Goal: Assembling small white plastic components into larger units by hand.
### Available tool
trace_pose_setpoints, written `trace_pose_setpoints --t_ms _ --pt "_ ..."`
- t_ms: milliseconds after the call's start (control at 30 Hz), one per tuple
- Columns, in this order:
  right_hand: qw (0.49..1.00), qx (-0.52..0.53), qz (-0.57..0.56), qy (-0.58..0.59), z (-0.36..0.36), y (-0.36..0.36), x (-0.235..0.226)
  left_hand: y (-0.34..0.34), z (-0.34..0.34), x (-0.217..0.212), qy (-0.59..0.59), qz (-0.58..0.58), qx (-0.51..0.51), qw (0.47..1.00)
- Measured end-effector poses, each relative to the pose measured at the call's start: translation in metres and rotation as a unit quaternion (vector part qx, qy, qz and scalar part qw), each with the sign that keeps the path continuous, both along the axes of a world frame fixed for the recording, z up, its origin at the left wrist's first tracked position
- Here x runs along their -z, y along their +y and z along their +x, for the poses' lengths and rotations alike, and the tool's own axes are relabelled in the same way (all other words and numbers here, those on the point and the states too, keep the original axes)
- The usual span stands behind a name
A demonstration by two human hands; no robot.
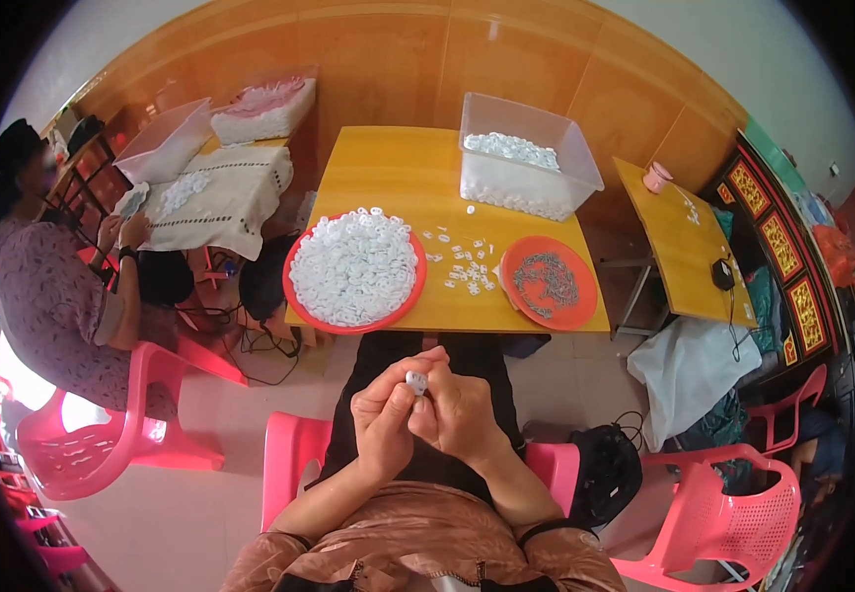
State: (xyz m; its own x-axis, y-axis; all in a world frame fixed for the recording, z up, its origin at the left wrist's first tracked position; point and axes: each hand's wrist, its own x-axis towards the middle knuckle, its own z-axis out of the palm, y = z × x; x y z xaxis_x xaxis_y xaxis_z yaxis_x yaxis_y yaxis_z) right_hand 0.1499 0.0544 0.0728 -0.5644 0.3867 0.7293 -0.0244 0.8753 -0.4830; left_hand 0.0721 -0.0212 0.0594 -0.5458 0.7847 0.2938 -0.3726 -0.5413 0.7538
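My left hand (385, 414) and my right hand (460, 409) are pressed together above my lap, both pinching one small white plastic piece (416, 382) between the fingertips. In front of me stands a yellow table (388, 173). On it, a red tray (409, 299) is heaped with white ring-shaped pieces (353, 266). Several loose white pieces (467, 268) lie scattered in the table's middle. To the right, an orange plate (521, 253) holds small grey metal parts (546, 281).
A clear plastic bin (529, 158) of white pieces stands at the table's far right. Another person (47, 286) sits at left on a pink chair beside a cloth-covered table (218, 197). Pink chairs (733, 523) stand around; a second yellow table (686, 247) with a pink cup is at right.
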Motion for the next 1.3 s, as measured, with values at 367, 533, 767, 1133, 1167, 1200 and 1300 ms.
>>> trace_pose_setpoints --t_ms 367,533,767,1133,1167,1200,1300 --pt "1.000 0.000 0.000 0.022 0.002 -0.010 -0.001 -0.010 0.003 -0.007 0.011 -0.001 0.013 1.000" --pt "1.000 -0.001 -0.013 0.025 -0.001 -0.008 0.003 -0.007 0.006 -0.011 -0.006 -0.010 0.006 1.000" --pt "0.999 0.003 -0.035 0.009 -0.005 -0.007 0.011 -0.001 0.008 -0.004 -0.051 -0.016 -0.018 0.998" --pt "0.990 -0.012 -0.139 0.016 -0.010 -0.008 0.011 0.006 -0.005 0.002 -0.082 -0.059 -0.008 0.995" --pt "0.983 -0.023 -0.184 0.002 -0.008 -0.008 0.009 0.007 -0.005 0.002 -0.091 -0.058 -0.002 0.994" --pt "0.973 -0.034 -0.228 -0.012 -0.008 -0.007 0.007 0.007 -0.005 0.002 -0.099 -0.057 0.004 0.993" --pt "0.949 -0.083 -0.299 0.062 -0.006 -0.005 0.003 0.008 -0.004 -0.003 -0.074 -0.052 0.035 0.995"
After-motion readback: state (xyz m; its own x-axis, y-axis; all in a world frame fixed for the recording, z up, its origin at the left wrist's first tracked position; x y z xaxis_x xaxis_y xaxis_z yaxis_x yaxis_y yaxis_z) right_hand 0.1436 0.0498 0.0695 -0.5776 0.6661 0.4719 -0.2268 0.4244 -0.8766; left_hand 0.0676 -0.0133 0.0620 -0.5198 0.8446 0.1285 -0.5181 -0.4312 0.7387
